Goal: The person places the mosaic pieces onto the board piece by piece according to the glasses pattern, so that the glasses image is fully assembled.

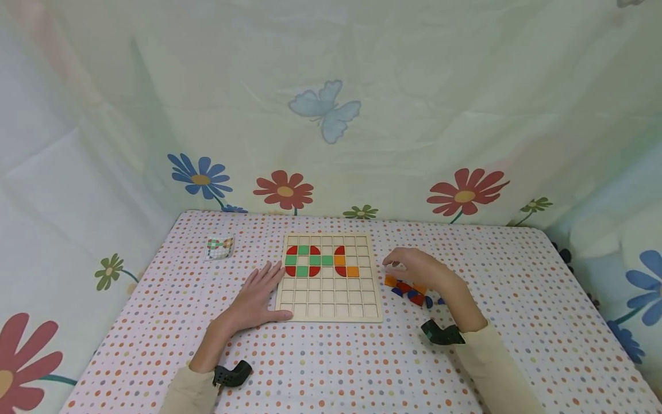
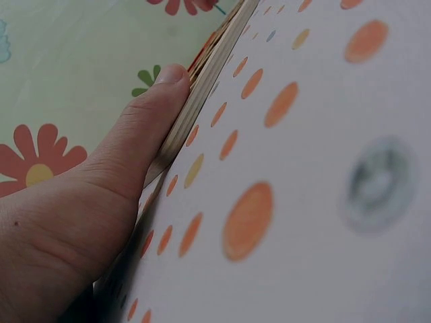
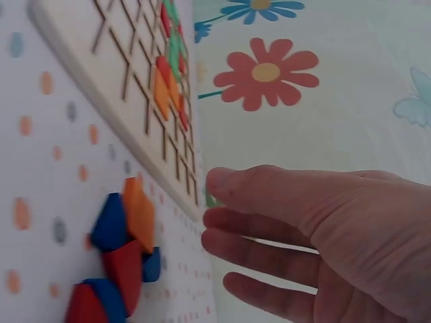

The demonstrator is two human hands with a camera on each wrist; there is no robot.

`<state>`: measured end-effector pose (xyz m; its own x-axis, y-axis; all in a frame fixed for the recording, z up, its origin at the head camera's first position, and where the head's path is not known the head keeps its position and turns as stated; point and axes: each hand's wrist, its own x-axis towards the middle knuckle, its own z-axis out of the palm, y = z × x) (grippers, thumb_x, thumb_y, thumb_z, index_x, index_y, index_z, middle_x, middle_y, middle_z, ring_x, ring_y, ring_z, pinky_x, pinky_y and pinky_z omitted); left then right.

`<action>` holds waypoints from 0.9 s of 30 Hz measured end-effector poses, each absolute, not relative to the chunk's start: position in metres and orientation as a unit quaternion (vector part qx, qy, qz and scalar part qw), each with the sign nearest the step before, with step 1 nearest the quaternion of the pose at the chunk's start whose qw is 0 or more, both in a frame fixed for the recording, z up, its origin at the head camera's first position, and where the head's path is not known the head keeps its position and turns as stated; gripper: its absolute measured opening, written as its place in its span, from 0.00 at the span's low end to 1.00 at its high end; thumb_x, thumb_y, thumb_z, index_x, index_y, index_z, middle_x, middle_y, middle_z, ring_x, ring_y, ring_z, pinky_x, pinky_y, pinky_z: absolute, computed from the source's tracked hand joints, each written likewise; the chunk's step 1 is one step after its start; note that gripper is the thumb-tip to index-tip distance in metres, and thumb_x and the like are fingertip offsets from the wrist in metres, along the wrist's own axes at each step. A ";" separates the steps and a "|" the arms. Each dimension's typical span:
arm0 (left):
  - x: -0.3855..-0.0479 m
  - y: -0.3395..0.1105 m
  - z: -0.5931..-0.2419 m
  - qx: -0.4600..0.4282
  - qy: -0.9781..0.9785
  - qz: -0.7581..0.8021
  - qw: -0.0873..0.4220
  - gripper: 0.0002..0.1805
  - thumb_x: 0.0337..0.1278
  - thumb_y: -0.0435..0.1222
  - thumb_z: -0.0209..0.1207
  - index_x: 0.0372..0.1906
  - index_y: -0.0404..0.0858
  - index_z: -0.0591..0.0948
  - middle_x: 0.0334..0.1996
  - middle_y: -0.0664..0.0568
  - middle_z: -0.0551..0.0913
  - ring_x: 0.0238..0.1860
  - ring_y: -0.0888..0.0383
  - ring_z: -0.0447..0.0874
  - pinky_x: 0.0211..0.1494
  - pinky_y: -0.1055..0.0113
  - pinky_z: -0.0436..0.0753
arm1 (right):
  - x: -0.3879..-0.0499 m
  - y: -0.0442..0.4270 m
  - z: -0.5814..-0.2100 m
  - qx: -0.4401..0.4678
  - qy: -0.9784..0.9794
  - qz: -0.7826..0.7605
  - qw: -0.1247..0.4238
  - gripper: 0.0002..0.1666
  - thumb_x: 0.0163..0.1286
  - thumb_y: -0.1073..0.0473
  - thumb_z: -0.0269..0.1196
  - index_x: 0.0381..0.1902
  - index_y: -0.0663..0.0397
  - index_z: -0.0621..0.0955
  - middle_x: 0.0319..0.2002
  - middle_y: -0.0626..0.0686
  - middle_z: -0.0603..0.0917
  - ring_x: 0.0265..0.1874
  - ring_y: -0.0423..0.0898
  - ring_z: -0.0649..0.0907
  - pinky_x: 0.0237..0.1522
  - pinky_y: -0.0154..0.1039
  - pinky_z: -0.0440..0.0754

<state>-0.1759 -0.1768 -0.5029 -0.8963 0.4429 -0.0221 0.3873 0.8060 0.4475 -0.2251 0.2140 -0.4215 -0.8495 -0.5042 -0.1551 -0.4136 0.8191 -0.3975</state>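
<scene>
A pale wooden grid board lies on the table, with red quarter-round pieces, green squares and orange squares set in its upper rows. My left hand is spread at the board's left side. Its thumb touches the front edge near the corner. Beyond the board's right edge, my right hand hovers with loosely bent fingers, and nothing shows between them. Below it lies a pile of loose orange, red and blue pieces; in the right wrist view an orange piece leans among them.
A small card printed with a coloured grid pattern lies at the back left. A dotted cloth covers the table. Behind hangs a flowered curtain. Dark objects show past the table's right edge.
</scene>
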 end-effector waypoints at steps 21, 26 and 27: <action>-0.175 -0.175 -0.503 0.227 0.948 0.218 0.056 0.59 0.47 0.66 0.62 0.77 0.40 0.52 0.79 0.48 0.48 0.79 0.43 0.42 0.77 0.41 0.47 | -0.194 0.237 -0.445 -0.275 0.954 -0.112 0.047 0.06 0.61 0.61 0.69 0.37 0.53 0.87 0.36 0.48 0.82 0.36 0.43 0.81 0.38 0.38 0.84; -0.176 -0.176 -0.503 0.226 0.949 0.215 0.056 0.59 0.47 0.66 0.62 0.77 0.41 0.51 0.79 0.49 0.47 0.79 0.44 0.41 0.77 0.41 0.47 | -0.193 0.234 -0.444 -0.258 0.958 -0.113 0.059 0.06 0.61 0.62 0.69 0.37 0.53 0.88 0.35 0.48 0.81 0.34 0.41 0.79 0.37 0.38 0.83; -0.176 -0.176 -0.503 0.225 0.949 0.214 0.056 0.59 0.47 0.66 0.62 0.77 0.41 0.51 0.79 0.49 0.47 0.79 0.44 0.41 0.77 0.41 0.46 | -0.192 0.234 -0.444 -0.257 0.957 -0.116 0.062 0.06 0.61 0.62 0.69 0.37 0.53 0.87 0.34 0.48 0.81 0.33 0.40 0.78 0.37 0.38 0.82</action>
<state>-0.1756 -0.1760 -0.5034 -0.8921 0.4517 -0.0102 0.4036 0.8069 0.4312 -0.1924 0.2339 -0.4435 -0.8606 -0.5058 -0.0598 -0.4767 0.8412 -0.2551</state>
